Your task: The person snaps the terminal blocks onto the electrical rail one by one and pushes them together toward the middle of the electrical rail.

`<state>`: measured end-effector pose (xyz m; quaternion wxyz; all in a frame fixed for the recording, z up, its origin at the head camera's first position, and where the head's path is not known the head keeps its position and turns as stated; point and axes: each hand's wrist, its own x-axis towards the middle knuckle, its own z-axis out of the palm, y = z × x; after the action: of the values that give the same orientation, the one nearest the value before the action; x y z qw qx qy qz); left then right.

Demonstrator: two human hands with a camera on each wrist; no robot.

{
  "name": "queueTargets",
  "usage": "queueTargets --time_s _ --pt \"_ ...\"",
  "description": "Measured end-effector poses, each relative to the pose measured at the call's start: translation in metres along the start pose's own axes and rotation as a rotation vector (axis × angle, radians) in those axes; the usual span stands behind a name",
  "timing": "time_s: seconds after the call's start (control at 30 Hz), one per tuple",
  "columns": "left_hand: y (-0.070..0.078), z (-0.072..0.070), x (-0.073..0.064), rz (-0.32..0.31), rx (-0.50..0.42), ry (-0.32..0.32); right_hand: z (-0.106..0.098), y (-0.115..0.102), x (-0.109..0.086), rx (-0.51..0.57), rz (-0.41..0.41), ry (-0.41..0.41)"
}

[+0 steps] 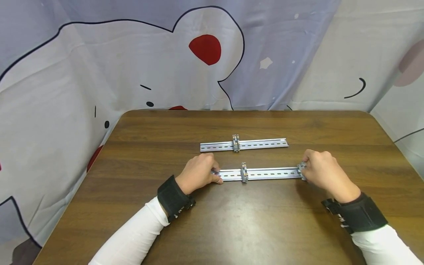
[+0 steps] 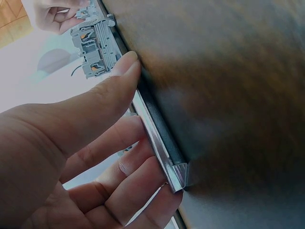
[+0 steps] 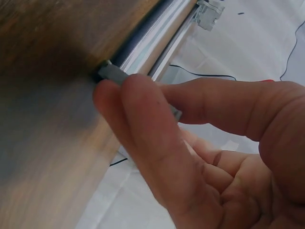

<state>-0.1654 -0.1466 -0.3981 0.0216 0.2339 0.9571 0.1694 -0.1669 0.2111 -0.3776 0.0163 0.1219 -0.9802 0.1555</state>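
Observation:
My left hand [image 1: 197, 172] grips the left end of the nearer slotted metal DIN rail [image 1: 273, 173], thumb along its near edge and fingers behind it. Grey terminal blocks [image 1: 244, 173] stand upright across this rail, left of its middle; the left wrist view shows their grey bodies with orange parts. At the rail's right end, my right hand [image 1: 324, 172] pinches another grey terminal block [image 3: 114, 74] between thumb and fingers. Most of that block is hidden behind the fingers in the right wrist view.
Farther back on the wooden table [image 1: 232, 228] lies a second DIN rail [image 1: 265, 144], roughly parallel to the first. It carries grey terminal blocks [image 1: 236, 143] near its middle. A printed curtain [image 1: 132, 66] hangs behind the table's far edge.

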Motion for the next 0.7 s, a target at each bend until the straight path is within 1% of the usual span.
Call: queueTargets --time_s 0.13,0.3,0.5,0.6,0.7 --pt "0.000 0.000 -0.001 0.002 0.003 0.003 -0.001 -0.003 0.004 -0.007 -0.003 -0.047" --pt "0.000 0.000 0.000 0.006 0.005 -0.008 -0.002 -0.005 0.008 -0.010 0.017 -0.103" --pt "-0.002 0.001 0.001 0.007 0.008 -0.005 -0.004 -0.005 0.012 0.030 0.061 -0.182" --pt "-0.001 0.000 0.002 0.012 0.002 -0.003 -0.006 -0.002 0.013 0.057 0.067 -0.193" --pt "0.000 0.000 0.001 0.000 -0.008 -0.008 -0.006 0.000 0.013 0.102 0.070 -0.213"
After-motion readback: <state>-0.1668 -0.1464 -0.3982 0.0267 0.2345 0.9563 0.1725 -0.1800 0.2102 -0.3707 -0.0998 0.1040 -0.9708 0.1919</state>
